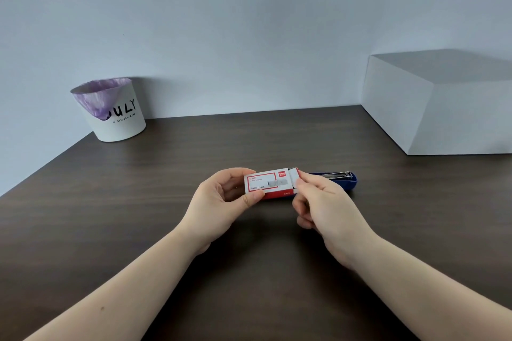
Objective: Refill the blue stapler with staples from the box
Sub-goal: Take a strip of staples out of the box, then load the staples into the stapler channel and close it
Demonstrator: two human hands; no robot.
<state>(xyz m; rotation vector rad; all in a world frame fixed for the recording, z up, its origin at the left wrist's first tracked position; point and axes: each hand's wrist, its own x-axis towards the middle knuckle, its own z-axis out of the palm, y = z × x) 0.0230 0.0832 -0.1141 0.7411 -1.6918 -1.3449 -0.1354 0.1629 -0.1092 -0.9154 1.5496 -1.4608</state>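
Note:
A small red and white staple box (267, 182) is held above the middle of the dark table. My left hand (221, 202) grips its left end between thumb and fingers. My right hand (324, 202) pinches the flap at the box's right end, which stands slightly open. Behind my right hand lies the blue stapler (343, 178) on the table, with its metal staple channel showing on top; most of its length is hidden by the hand.
A white bin with a purple liner (116, 111) stands at the back left against the wall. A large white box (432, 102) fills the back right corner. The dark wooden table (249, 271) stretches toward me.

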